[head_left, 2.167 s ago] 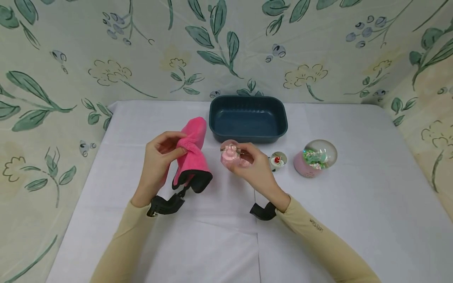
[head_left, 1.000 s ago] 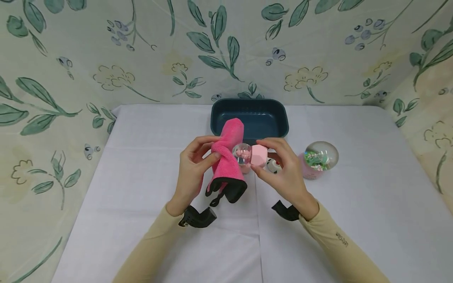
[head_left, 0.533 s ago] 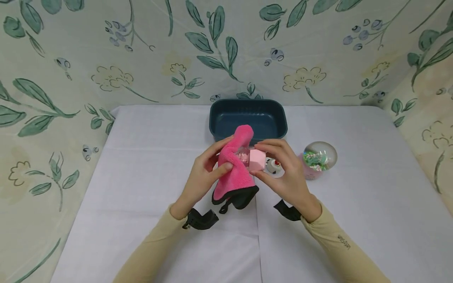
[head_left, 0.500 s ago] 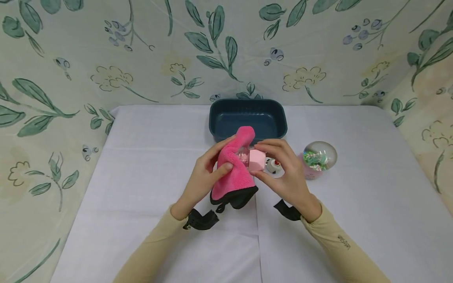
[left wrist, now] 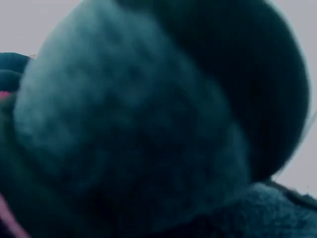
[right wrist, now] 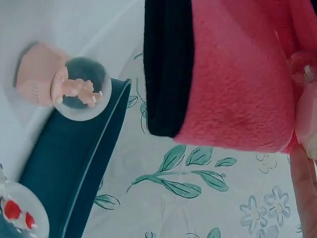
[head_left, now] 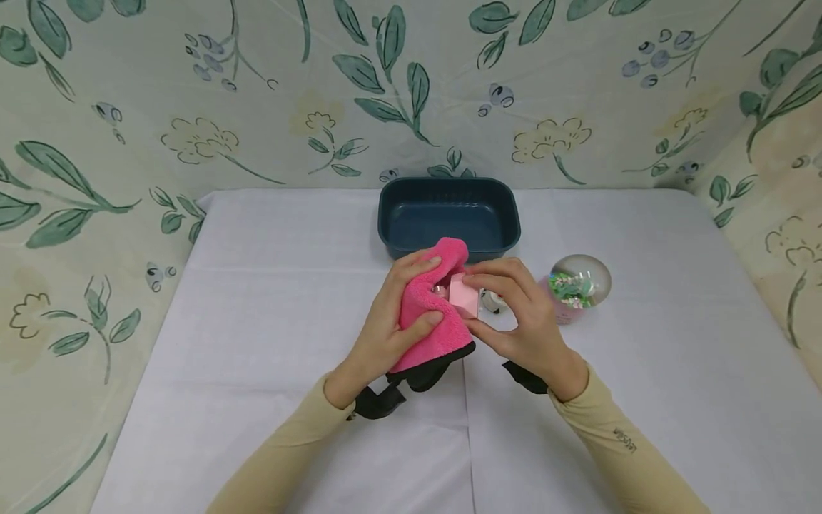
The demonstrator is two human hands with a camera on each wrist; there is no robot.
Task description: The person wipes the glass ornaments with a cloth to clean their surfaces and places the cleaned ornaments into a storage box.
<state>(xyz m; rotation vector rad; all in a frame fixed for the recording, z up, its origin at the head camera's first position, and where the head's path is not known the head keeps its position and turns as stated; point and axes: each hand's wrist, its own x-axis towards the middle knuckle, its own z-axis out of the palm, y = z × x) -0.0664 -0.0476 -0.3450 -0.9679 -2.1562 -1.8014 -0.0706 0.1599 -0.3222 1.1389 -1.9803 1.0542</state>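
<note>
My left hand (head_left: pixel 388 325) grips a fluffy pink cloth (head_left: pixel 449 332) with black edging. The cloth wraps around the dome of a small snow globe, and only a sliver of the dome shows. Fingers and thumb of my right hand (head_left: pixel 529 325) pinch its pink faceted base (head_left: pixel 464 294), the globe lying sideways. In the right wrist view the cloth (right wrist: pixel 237 74) hangs beside a pink base (right wrist: pixel 308 116) and a fingertip. Dark, blurred fabric (left wrist: pixel 124 114) fills most of the left wrist view and hides the left fingers.
A dark blue basin (head_left: pixel 449 251) stands behind the hands. To the right is a larger snow globe (head_left: pixel 578 285). A small white globe with red (head_left: pixel 493 302) sits partly behind the right hand. Another pink snow globe (right wrist: pixel 81 89) shows in the right wrist view.
Both hands came together: the left carried the cloth rightward, and the right turned the snow globe sideways, base outward. The cloth now covers most of the dome and has shifted slightly toward me.
</note>
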